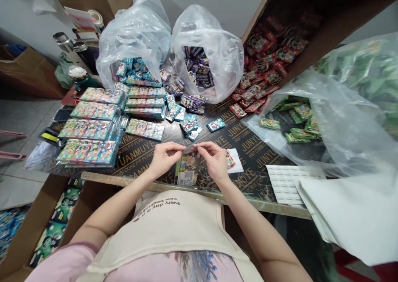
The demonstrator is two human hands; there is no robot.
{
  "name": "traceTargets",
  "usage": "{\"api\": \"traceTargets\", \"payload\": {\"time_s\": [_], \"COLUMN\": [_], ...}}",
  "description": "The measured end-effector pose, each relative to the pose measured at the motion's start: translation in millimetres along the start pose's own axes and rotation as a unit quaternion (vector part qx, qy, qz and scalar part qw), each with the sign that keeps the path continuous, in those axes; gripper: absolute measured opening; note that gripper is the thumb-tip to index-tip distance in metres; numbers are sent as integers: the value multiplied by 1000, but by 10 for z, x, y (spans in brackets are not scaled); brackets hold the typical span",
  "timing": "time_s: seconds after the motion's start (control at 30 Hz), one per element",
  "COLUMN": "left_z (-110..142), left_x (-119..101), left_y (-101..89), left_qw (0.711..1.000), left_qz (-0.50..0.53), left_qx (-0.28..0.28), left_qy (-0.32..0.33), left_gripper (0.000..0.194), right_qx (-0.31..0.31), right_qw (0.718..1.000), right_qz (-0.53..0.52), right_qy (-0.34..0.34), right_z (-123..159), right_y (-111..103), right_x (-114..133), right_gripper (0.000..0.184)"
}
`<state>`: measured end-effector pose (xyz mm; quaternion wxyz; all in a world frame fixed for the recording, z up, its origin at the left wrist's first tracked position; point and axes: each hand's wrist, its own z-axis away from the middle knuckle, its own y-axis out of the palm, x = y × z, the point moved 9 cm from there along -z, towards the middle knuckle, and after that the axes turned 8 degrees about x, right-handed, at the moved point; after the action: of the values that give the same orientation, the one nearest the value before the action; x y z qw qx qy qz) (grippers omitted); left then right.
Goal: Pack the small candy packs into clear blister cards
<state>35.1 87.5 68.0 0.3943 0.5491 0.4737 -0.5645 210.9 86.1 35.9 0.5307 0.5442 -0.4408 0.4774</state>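
Observation:
My left hand [165,159] and my right hand [215,161] are close together at the table's front edge. Each pinches the upper edge of a clear plastic bag [199,172] between thumb and fingers. A green and dark printed packet [187,168] shows in or under the bag; which one I cannot tell. Beside my right hand, a red packet [230,161] lies on a white sheet [238,161], partly covered by the hand. Beyond my hands lie loose blue packets [188,123], with another blue packet [215,125] on its own.
Stacks of wrapped packet sets [88,151] stand at left. Plastic bags of blue packets [133,37] and purple packets [228,54] are at the back. Red packets [258,83] spill from a carton [329,20]. Green packets [303,116], a sticker sheet [284,182] and white paper [348,215] lie right.

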Motion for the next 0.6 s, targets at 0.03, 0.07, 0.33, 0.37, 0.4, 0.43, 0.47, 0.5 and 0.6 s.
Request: {"api": "traceTargets", "payload": {"time_s": [0.03,0.07,0.33,0.37,0.4,0.43,0.47,0.5,0.6], "left_z": [4,5,-161,-179,-190,-192,-186,-170,-50], "left_x": [-69,-105,120,117,101,72,30,-25,-239], "left_y": [8,10,-25,-13,-1,9,15,20,73], "left_qw": [999,998,994,993,992,992,992,992,976], "left_qz": [-34,-55,-23,-23,-27,-39,-58,-85,-181], "left_qx": [19,31,70,80,87,90,89,85,76], "left_qy": [20,29,-86,-90,-87,-78,-61,-35,94], "left_gripper": [14,13,14,12,11,9,7,6,7], "right_qx": [15,31,77,85,93,101,105,107,106], "right_qw": [999,998,990,989,988,987,986,984,975], "right_qz": [33,59,122,124,126,128,132,140,193], "right_qy": [-12,-18,3,5,8,9,8,5,-38], "right_z": [5,13,14,1,-11,-20,-24,-21,39], "right_y": [-8,-10,29,47,64,76,79,75,39], "right_x": [38,61,171,188,203,214,224,233,268], "right_gripper": [8,9,14,14,15,16,17,17,16]}}
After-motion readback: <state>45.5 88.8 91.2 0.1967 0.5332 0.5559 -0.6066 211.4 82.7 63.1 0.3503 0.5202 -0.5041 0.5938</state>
